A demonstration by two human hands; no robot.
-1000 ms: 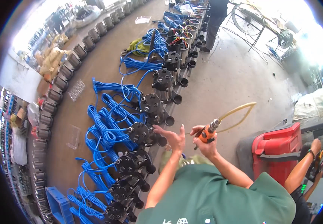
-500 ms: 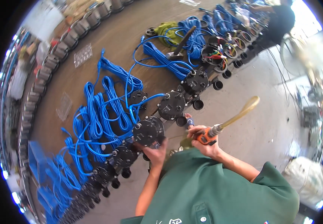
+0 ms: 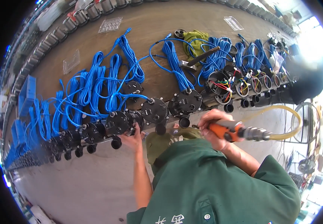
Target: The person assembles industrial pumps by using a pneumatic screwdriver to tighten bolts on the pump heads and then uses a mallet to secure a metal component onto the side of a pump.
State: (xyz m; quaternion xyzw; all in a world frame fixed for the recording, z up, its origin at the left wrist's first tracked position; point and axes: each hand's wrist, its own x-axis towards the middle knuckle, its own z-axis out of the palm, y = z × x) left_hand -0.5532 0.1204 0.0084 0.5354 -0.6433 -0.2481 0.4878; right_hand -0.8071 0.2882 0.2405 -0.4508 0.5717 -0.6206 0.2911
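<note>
My left hand (image 3: 132, 139) is closed around the rim of a black round housing (image 3: 117, 123), which stands in the row along the bench's near edge. Its fingertips are partly hidden against the housing. Well to the right, off the near edge, my right hand (image 3: 214, 130) grips an orange air screwdriver (image 3: 223, 131) by the body. The driver lies nearly level, its silver hose fitting pointing right and a yellow hose (image 3: 294, 125) looping away from it. Its working tip is hidden by the hand. Between my hands stand another black housing with a blue cable (image 3: 155, 111) and a black housing (image 3: 190, 101).
Bundled blue cables (image 3: 94, 86) cover the middle of the bench (image 3: 146, 22). A hammer (image 3: 199, 59) lies near a green cloth (image 3: 197, 39). Open housings with coloured wires (image 3: 220, 84) line the right side. A person in dark clothes (image 3: 307, 82) is at the far right.
My view has turned, shifting the bench row toward level. The driver has swung from pointing up and right to nearly level. My left hand stays at the same housing.
</note>
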